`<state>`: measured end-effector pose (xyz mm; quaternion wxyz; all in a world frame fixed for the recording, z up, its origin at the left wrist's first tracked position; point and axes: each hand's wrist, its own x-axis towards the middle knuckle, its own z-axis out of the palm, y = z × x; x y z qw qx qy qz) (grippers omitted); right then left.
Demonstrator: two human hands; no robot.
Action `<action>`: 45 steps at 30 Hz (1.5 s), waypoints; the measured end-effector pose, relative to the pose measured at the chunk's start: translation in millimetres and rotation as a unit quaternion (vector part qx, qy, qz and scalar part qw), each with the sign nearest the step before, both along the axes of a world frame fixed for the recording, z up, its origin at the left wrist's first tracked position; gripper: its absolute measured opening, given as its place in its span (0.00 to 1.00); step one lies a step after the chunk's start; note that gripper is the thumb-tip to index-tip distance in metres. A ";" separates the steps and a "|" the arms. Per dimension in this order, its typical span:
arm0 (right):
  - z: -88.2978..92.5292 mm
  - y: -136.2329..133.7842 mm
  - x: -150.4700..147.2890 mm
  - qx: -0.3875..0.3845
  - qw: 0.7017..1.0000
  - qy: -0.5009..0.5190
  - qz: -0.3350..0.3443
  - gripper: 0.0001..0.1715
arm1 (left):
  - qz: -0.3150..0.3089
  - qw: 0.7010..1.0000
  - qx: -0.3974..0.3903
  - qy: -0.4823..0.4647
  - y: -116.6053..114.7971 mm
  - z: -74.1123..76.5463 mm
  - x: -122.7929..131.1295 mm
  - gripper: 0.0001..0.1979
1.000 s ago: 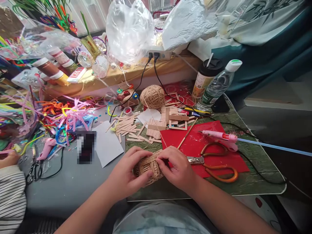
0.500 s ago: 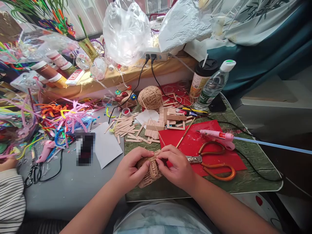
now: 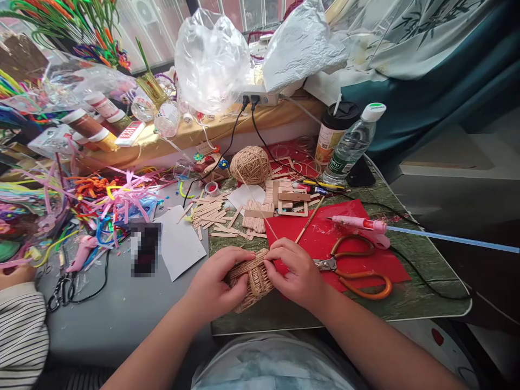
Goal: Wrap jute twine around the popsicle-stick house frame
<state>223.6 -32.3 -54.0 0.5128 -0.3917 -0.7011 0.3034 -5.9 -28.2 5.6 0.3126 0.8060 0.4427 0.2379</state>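
Near the table's front edge, my left hand (image 3: pixel 221 281) grips a small box-like piece wrapped in tan twine (image 3: pixel 257 281), with the thumb on its near face. A raised band of twine crosses that face. At the piece's right end, my right hand (image 3: pixel 296 273) is closed, thumb and forefinger pinched at its upper edge. A strand of twine (image 3: pixel 270 223) runs from the twine ball (image 3: pixel 249 164) down to my right hand, and its end there is hidden by the fingers.
Scissors (image 3: pixel 361 292) and a pink glue gun (image 3: pixel 357 223) lie on red sheets (image 3: pixel 300 227). Craft sticks (image 3: pixel 209 211) lie behind my hands. A water bottle (image 3: pixel 351 146) and a cup (image 3: pixel 333 132) stand back right. Another person's sleeve (image 3: pixel 22 325) is at left.
My right hand has shifted slightly right and up along the piece's edge, showing more of its face. The view has tilted a little.
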 end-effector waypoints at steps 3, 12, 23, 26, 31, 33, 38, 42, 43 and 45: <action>-1.9 0.4 -0.6 -0.003 1.000 0.002 -0.007 0.08 | 0.003 0.999 0.033 0.042 1.0 7.6 4.3 0.20; 2.7 -0.2 0.1 0.030 0.998 -0.035 -0.048 0.08 | 0.006 0.997 0.070 0.029 -1.5 1.7 4.6 0.17; 5.0 -1.2 -0.6 0.040 0.995 -0.073 -0.055 0.06 | 0.006 0.992 0.128 -0.017 -2.8 -2.0 5.8 0.15; 17.5 -4.0 0.7 0.056 0.993 -0.083 -0.059 0.07 | 0.023 0.990 0.136 -0.027 -3.9 -4.2 7.0 0.14; 36.7 -25.3 33.2 0.082 0.987 -0.098 -0.093 0.13 | 0.035 0.991 0.121 -0.040 -5.4 -5.5 6.9 0.14; 26.5 -37.9 60.8 0.076 0.981 -0.114 -0.135 0.14 | 0.042 0.992 0.112 -0.048 -6.0 -8.0 6.0 0.14; -29.8 -59.2 135.8 0.043 0.912 -0.069 -0.402 0.07 | 0.058 0.992 0.086 -0.072 -7.1 -16.8 3.3 0.14; -47.7 -50.9 166.8 0.019 0.861 -0.080 -0.502 0.30 | 0.058 0.993 0.074 -0.072 -6.7 -17.4 3.6 0.14; -46.4 -45.3 169.7 -0.017 0.860 -0.105 -0.500 0.36 | 0.059 0.993 0.073 -0.070 -6.4 -16.7 3.9 0.13; -40.0 -31.7 172.8 -0.093 0.865 -0.153 -0.470 0.42 | 0.067 0.993 0.069 -0.068 -6.0 -15.5 4.6 0.13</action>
